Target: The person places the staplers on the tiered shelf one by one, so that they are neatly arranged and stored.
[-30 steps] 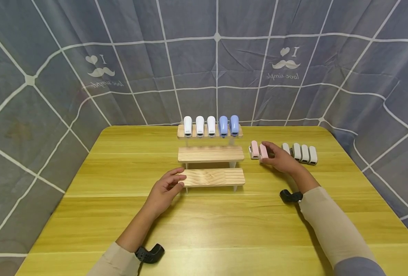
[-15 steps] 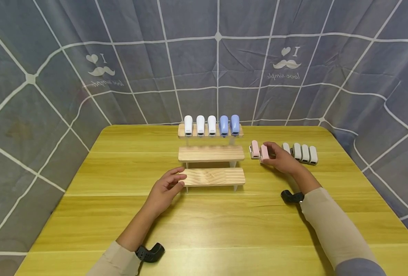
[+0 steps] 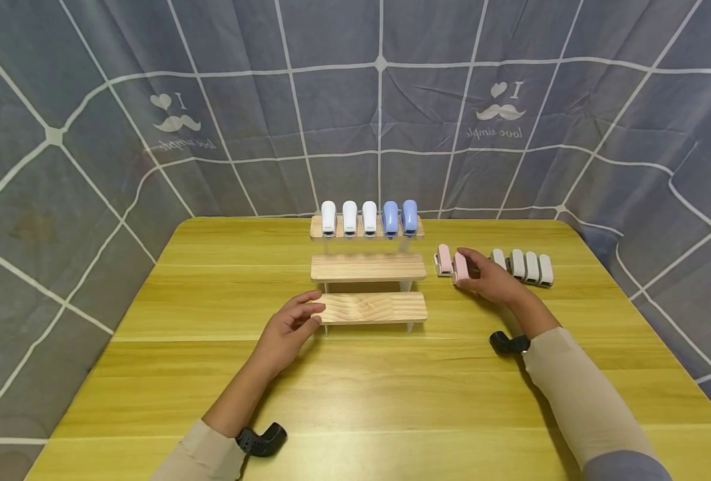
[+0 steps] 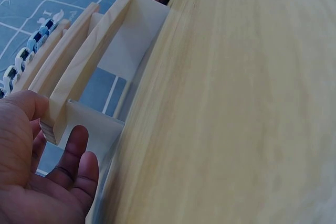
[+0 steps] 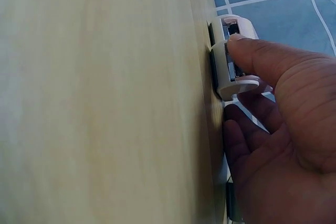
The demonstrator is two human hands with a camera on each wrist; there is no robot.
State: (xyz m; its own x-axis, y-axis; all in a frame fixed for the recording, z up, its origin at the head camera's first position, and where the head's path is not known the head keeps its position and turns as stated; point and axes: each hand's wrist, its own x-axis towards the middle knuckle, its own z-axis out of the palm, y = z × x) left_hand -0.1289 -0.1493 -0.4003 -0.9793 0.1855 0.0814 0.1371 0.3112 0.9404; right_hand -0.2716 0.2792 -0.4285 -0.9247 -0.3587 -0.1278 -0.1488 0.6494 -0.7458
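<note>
A three-tier wooden display stand (image 3: pixel 370 308) stands mid-table. My left hand (image 3: pixel 284 337) holds the left end of its lowest shelf (image 4: pixel 89 69), thumb and fingers at opposite edges; two fingers hang free below it in the left wrist view. To the right of the stand, my right hand (image 3: pixel 493 277) grips a pink mini stapler (image 3: pixel 460 268), which sits on the table. In the right wrist view the thumb lies across this stapler (image 5: pixel 226 74), with fingers on its far side partly hidden. A second pink stapler (image 3: pixel 444 259) stands close against it on the left.
On the top shelf stand three white staplers (image 3: pixel 349 217) and two blue staplers (image 3: pixel 390 217). Several pale grey staplers (image 3: pixel 531 267) line the table right of my right hand, one partly covered by it. A grey checked curtain (image 3: pixel 241 120) surrounds the table.
</note>
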